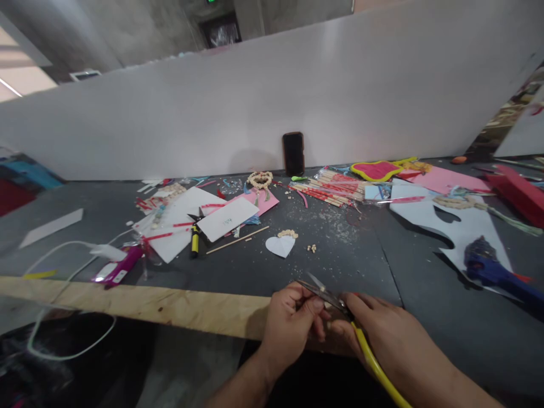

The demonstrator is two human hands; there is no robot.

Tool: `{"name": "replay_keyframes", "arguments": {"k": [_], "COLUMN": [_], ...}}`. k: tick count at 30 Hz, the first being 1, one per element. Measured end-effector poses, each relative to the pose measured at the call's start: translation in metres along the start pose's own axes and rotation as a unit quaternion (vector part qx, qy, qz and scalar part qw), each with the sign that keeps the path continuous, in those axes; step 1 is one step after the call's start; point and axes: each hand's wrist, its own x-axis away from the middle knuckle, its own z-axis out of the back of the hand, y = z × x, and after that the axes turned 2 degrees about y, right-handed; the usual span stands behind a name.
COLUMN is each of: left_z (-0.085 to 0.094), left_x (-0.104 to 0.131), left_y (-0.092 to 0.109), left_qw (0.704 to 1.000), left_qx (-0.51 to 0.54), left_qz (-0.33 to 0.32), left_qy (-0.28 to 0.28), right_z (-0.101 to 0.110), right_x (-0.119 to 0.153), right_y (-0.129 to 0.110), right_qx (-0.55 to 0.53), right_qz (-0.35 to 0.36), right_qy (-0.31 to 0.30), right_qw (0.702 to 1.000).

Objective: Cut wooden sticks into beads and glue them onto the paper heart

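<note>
Yellow-handled scissors [369, 352] are in my right hand [389, 334], their blades partly apart and pointing left. My left hand [291, 320] is closed in a pinch beside the blades, on something too small to make out. Both hands are over the table's front edge. Just beyond them on the dark table lie a white paper heart [280, 246], a row of small beige pieces [288, 233] touching its upper edge, and a small pile of beige bits [311, 248] to its right.
Yellow-black pliers [194, 241], a thin stick [238, 239] and white papers lie left. A phone [293, 154] leans on the partition [255, 107]. Red-wrapped sticks [327, 187] lie behind. A blue glue gun [501, 275] rests right, and a purple power bank [123, 266] with cable is far left.
</note>
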Motion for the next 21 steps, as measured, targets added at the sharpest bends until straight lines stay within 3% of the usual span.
{"name": "replay_keyframes", "arguments": {"k": [5, 9, 14, 21], "left_z": [0.000, 0.001, 0.008, 0.036], "left_x": [-0.003, -0.006, -0.014, -0.026], "left_y": [0.003, 0.005, 0.004, 0.024], "left_qw": [1.000, 0.999, 0.993, 0.997], "left_qx": [-0.001, 0.030, 0.115, 0.059], "left_qz": [-0.031, -0.015, 0.008, -0.013], "left_qy": [-0.001, -0.022, -0.005, 0.036], "right_z": [0.010, 0.019, 0.018, 0.001], "right_x": [-0.002, -0.003, -0.004, -0.008], "right_y": [-0.006, -0.001, 0.016, 0.043], "right_qx": [-0.081, -0.096, -0.012, 0.103], "right_qz": [-0.035, -0.011, 0.024, -0.038], "right_qy": [-0.038, -0.036, 0.037, 0.082], "right_qw": [0.995, 0.995, 0.999, 0.991]}}
